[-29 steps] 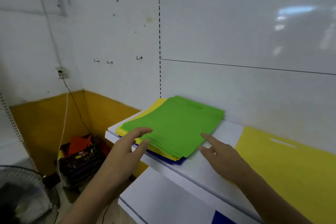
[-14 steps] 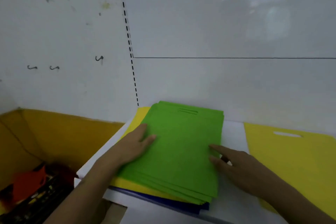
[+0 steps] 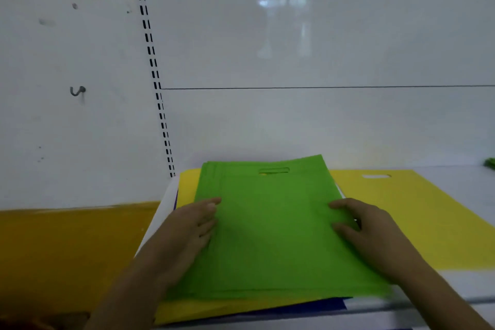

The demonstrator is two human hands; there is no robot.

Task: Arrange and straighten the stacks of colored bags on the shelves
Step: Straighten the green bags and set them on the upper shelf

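Both hands lie flat with straight fingers: the left hand [image 3: 187,228] and right hand [image 3: 369,225] press the sides of the green bags [image 3: 270,225]. The bags top a pile on the shelf [image 3: 455,289]. They look thin, light and floppy, so squeeze the edges.

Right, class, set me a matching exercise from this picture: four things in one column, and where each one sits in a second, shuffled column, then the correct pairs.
Things:
1. green bags
2. blue bags
3. wall hook
4. large yellow bag

Places:
A. on the wall, left of the slotted strip
B. flat on the shelf, right of the stack
C. top of the stack, under both hands
D. bottom of the stack, only an edge showing

Pairs: 1-C, 2-D, 3-A, 4-B
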